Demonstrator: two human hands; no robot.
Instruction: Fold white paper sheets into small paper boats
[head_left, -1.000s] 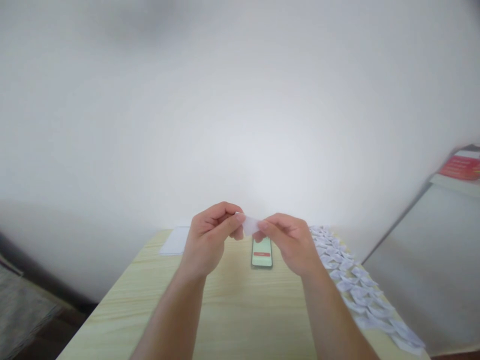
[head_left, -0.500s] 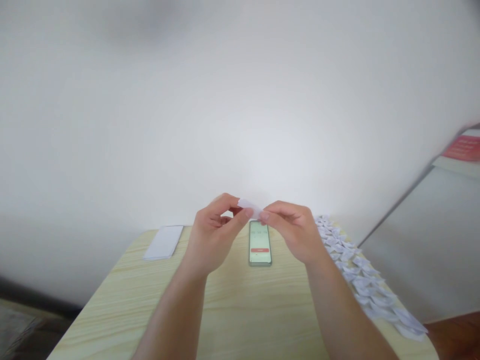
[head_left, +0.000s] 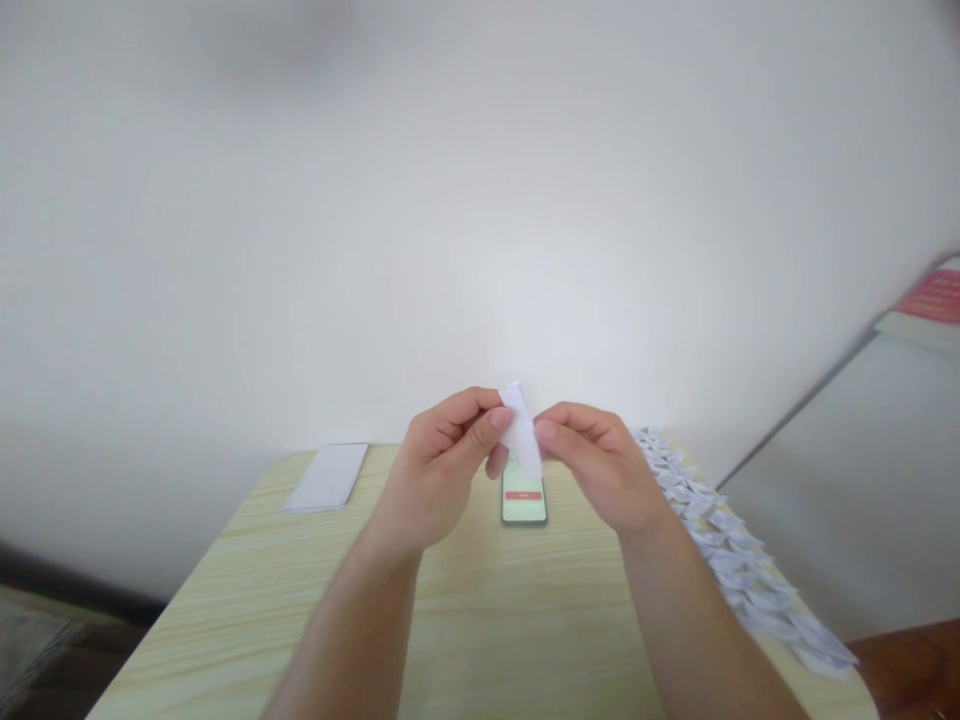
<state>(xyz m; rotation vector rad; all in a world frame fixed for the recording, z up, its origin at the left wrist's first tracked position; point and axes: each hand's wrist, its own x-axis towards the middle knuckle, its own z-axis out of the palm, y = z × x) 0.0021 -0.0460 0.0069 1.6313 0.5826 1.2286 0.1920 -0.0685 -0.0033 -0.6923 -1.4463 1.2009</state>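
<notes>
A small folded piece of white paper (head_left: 523,435) is held up above the far part of the table, tilted close to upright. My left hand (head_left: 442,465) pinches it between thumb and fingers on its left side. On the other side, my right hand (head_left: 596,455) is closed, its thumb and index finger pinching the paper's right edge. Below the paper lies a phone (head_left: 524,510) with a lit screen and a red bar; its upper part is hidden behind the paper and fingers.
To the left, a stack of white paper sheets (head_left: 328,478) lies on the light wood table (head_left: 517,620). Along the right edge run rows of many folded white paper pieces (head_left: 739,560), partly behind my right arm. A white wall (head_left: 480,200) rises directly behind the table.
The paper has turned from lying nearly sideways to standing almost upright. My left hand has shifted slightly right, and the view has moved a little.
</notes>
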